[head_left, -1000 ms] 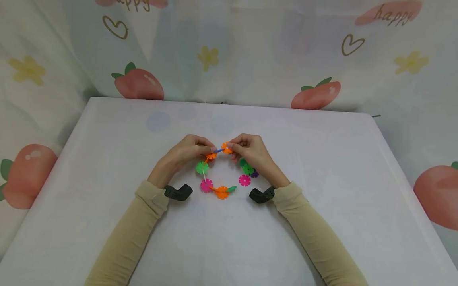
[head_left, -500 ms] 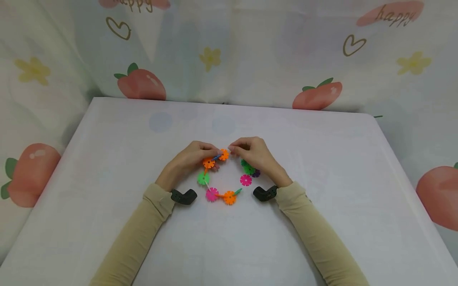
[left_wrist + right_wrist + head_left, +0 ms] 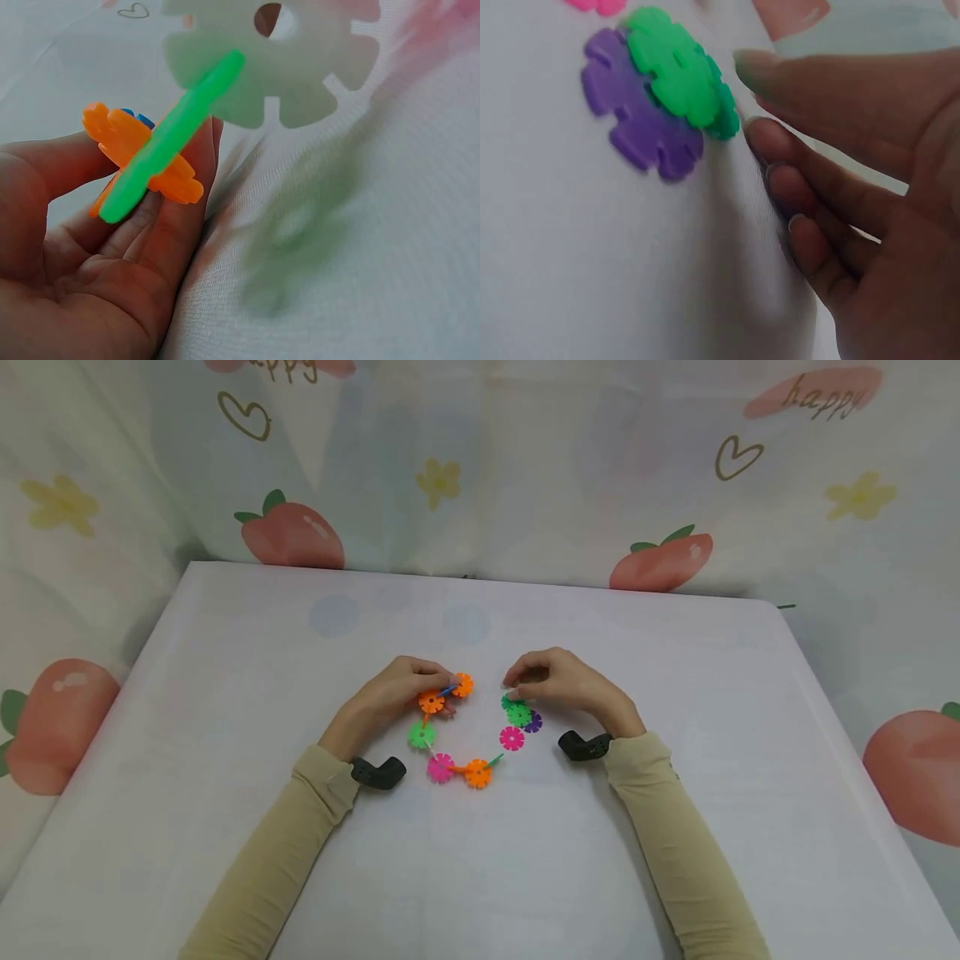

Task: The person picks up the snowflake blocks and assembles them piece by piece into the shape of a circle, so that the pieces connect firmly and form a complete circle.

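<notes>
My left hand (image 3: 393,693) pinches one end of a curved chain of slotted plastic snowflake discs. At that end, a blue disc (image 3: 447,690) sits between two orange ones. The chain curves down past a green disc (image 3: 422,735) and a pink disc (image 3: 441,768) to an orange disc (image 3: 478,774) with a green one edge-on. In the left wrist view, a white disc (image 3: 307,105) looms close to the camera. My right hand (image 3: 570,681) holds nothing; its thumb and fingers are apart beside overlapping loose discs: green (image 3: 679,71), teal (image 3: 725,112) and purple (image 3: 622,105).
A loose pink disc (image 3: 512,738) lies just below the overlapping ones. A white cloth covers the table (image 3: 675,693), with a printed curtain (image 3: 540,468) hanging behind it. Each wrist wears a black camera, such as the right one (image 3: 583,746).
My right hand has let go of the orange end disc and moved right, then down to the loose discs. My left hand keeps its hold on the chain, which has dropped slightly.
</notes>
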